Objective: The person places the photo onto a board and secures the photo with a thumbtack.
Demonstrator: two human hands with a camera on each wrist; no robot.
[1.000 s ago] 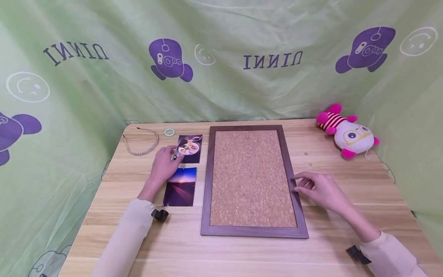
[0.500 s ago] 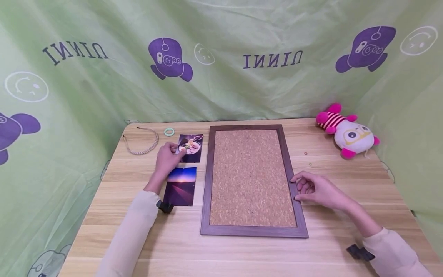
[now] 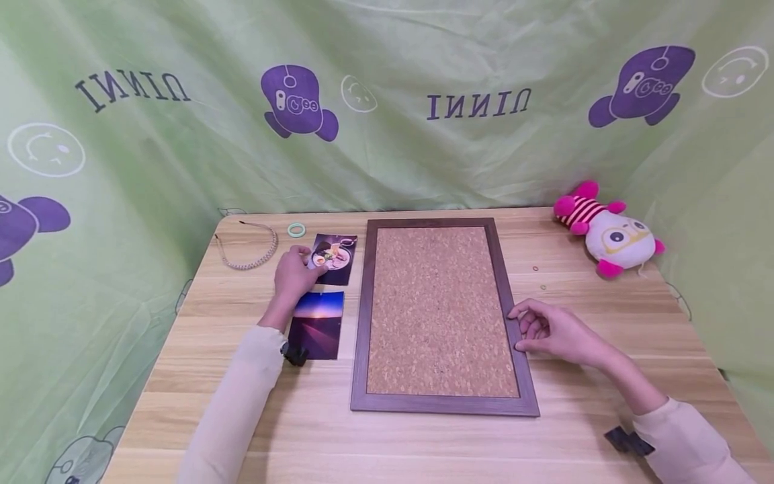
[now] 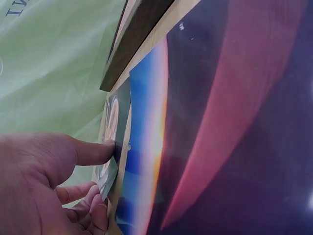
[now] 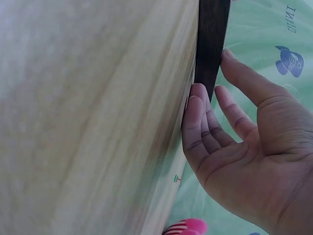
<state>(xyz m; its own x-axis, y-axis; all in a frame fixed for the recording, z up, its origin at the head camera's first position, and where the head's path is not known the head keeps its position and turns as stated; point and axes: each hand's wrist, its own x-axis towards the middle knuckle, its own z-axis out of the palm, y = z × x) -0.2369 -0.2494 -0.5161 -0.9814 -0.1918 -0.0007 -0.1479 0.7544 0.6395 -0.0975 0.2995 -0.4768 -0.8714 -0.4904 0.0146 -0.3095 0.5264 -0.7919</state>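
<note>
In the head view, a framed cork board [image 3: 444, 316] lies flat on the wooden table. To its left lie two photo prints, a ramen photo [image 3: 334, 250] and a sunset photo [image 3: 317, 319]. My left hand [image 3: 296, 274] pinches the ramen photo's left edge. The left wrist view shows that edge [image 4: 108, 178] bent up, the thumb over it and fingertips below. My right hand [image 3: 559, 333] holds the board's right edge by the dark frame. Up close in the right wrist view, the thumb is at the frame's [image 5: 210, 46] top and curled fingers meet its outer side.
A headband [image 3: 248, 267] and a mint-green ring [image 3: 296, 230] lie at the back left. Two tiny rings [image 3: 535, 269] sit right of the board. A plush toy [image 3: 607, 232] lies in the back right corner. Green curtain [image 3: 399, 154] hangs behind the table.
My left hand has shifted slightly right, and the ramen photo has slid a little toward the board with it. My right thumb has moved down along the frame's edge.
</note>
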